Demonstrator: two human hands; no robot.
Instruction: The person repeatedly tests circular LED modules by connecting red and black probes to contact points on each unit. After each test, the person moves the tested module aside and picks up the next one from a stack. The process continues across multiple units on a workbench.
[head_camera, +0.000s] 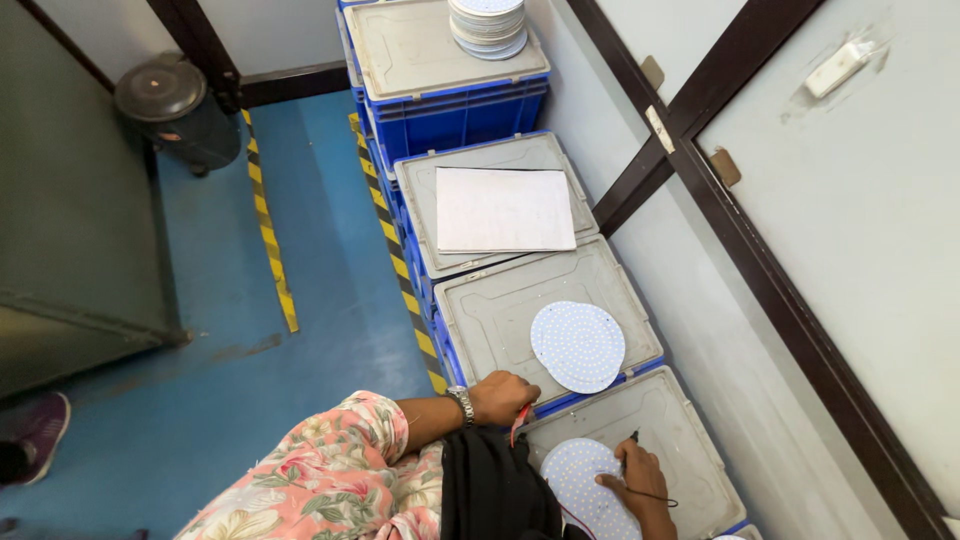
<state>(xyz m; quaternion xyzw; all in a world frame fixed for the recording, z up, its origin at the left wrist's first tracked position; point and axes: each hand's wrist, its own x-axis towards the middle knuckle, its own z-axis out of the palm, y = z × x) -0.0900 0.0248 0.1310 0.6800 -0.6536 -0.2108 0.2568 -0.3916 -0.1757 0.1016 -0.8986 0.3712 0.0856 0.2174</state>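
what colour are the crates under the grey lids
The plastic crates are blue, clearest in the head view on the far one beneath the stacked round discs.

Matt grey plastic lids top glossy blue plastic crates; white round boards look smooth and dotted; a matt paper sheet lies farther off; the painted blue floor looks scuffed
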